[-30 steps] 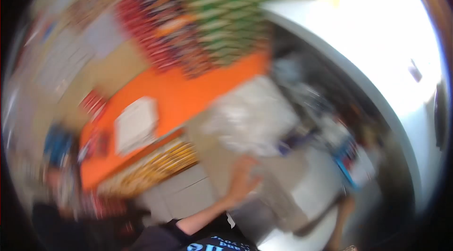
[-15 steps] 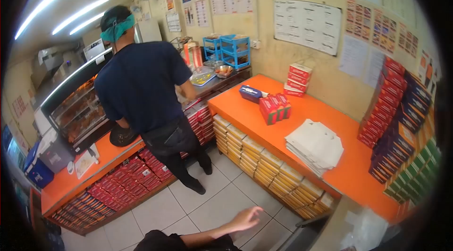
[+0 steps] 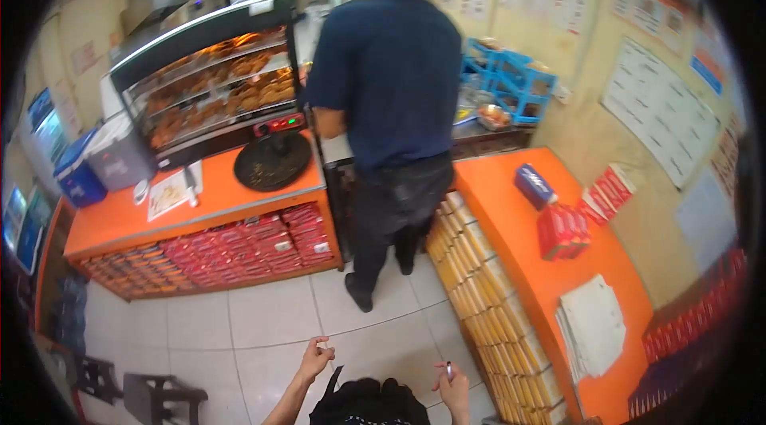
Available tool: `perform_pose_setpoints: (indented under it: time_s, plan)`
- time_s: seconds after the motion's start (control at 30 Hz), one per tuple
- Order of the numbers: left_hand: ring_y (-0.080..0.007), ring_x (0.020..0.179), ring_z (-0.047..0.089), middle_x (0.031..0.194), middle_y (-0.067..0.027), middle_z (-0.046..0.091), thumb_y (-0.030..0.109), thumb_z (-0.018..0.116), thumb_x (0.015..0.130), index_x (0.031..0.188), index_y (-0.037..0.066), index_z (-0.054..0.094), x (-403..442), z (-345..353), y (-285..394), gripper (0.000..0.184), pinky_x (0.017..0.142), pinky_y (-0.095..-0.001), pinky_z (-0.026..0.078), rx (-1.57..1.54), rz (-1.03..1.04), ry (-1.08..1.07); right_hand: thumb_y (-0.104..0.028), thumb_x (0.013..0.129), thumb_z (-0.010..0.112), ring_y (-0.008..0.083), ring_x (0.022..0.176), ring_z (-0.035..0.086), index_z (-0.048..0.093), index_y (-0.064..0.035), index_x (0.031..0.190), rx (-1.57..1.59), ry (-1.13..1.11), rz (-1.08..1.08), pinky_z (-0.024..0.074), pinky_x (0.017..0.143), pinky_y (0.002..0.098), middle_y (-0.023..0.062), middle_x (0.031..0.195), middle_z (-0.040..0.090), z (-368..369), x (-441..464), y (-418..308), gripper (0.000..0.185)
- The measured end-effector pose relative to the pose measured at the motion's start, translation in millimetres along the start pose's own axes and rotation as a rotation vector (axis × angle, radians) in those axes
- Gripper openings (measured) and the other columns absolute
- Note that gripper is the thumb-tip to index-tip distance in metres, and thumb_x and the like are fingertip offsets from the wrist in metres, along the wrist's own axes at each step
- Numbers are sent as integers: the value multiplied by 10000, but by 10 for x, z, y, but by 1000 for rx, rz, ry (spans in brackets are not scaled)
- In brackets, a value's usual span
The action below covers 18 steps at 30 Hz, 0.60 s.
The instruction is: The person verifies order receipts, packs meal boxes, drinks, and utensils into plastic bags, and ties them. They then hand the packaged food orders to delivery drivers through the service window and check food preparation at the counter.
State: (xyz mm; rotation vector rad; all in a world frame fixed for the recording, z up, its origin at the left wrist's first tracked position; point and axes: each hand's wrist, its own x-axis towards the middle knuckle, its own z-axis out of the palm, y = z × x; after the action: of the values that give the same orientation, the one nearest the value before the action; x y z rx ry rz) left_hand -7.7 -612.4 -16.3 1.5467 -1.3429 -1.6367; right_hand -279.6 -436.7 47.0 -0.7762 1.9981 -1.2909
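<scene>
My left hand (image 3: 317,357) is low in the middle of the view, above the tiled floor, with its fingers loosely bent and apart. No object shows in it. To the right, my right hand (image 3: 452,383) is partly folded around a small, thin, dark and shiny item (image 3: 449,370), too small to name. Neither hand touches a counter. The right one is nearer the orange counter (image 3: 511,166), which carries red boxes (image 3: 563,232), a blue box (image 3: 535,185) and a stack of white flattened sheets (image 3: 592,328).
A co-worker (image 3: 387,82) in a dark shirt stands ahead, back turned. At the left are a lit food display cabinet (image 3: 215,82), a round black tray (image 3: 273,162) and a cutting board (image 3: 174,192) with a knife. A dark stool (image 3: 163,397) stands on the floor.
The view has swung left and come closer to the co-worker and cabinet. My right hand has come into view. My left hand has moved from an outstretched reach to the left, fingers more bent.
</scene>
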Motion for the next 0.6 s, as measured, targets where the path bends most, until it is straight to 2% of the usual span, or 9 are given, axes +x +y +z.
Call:
perform_pose_setpoints:
  time_s: [0.03,0.07,0.17,0.2,0.27,0.37,0.47,0.5,0.6]
  plan:
    - [-150,741,573,808,-93,589,123,605,779,1202,58,374,51,-75,-201,487,670,-284,462,-55,45,49,-44,821,461,79,427,472,594,-51,977,-117,-191,-33,367,414,236,-1,562,532,56,188,7,206]
    - [-159,764,567,845,-101,579,123,620,764,1226,74,342,-8,-156,-164,542,679,-290,461,33,7,135,-65,830,448,75,443,485,603,-68,1009,-226,-377,-68,366,418,233,-4,558,536,155,321,-38,237]
    - [-172,754,567,832,-102,576,120,624,757,1237,86,323,-96,-438,-361,568,685,-302,464,-58,-3,271,-95,838,439,65,477,498,609,-89,1044,-307,-512,-61,367,424,232,-3,580,562,442,774,-405,267]
    - [-179,753,570,839,-112,575,120,625,756,1241,87,316,-94,-562,-512,576,683,-308,466,-100,-35,349,-95,838,439,65,477,498,609,-89,1044,-326,-524,-70,367,424,232,-3,580,562,550,950,-493,267]
    - [-198,772,583,882,-136,571,105,607,762,1249,90,300,-28,-806,-713,576,683,-322,465,-192,-120,448,-119,851,462,62,519,507,612,-87,1043,-315,-581,-307,378,453,220,-9,598,580,857,1346,-645,245]
    - [-207,757,593,907,-149,566,95,594,759,1252,95,292,199,-1209,-857,578,637,-317,455,-319,-299,550,-141,861,491,63,567,528,597,-63,1062,-430,-599,-308,416,506,216,5,658,606,1473,1782,-1043,241]
    - [-187,708,595,822,-130,573,91,630,748,1214,68,331,621,-1708,-996,554,672,-318,498,-418,-287,573,-143,863,507,70,578,540,584,-37,1066,-317,-613,-291,447,559,217,21,712,615,2262,2036,-1314,242]
    - [-182,705,600,835,-93,585,140,581,773,1231,64,323,736,-1896,-1052,531,567,-271,419,-400,-210,531,-134,861,510,72,573,541,577,-26,1070,-267,-654,-285,455,568,221,28,737,617,2529,2089,-1398,245]
    - [-159,714,586,812,-70,586,151,565,794,1213,55,366,1052,-2473,-518,474,579,-259,412,-368,-126,505,-119,860,505,73,587,558,570,-24,1075,-170,-698,-272,459,570,228,34,754,607,3307,2053,-1650,245]
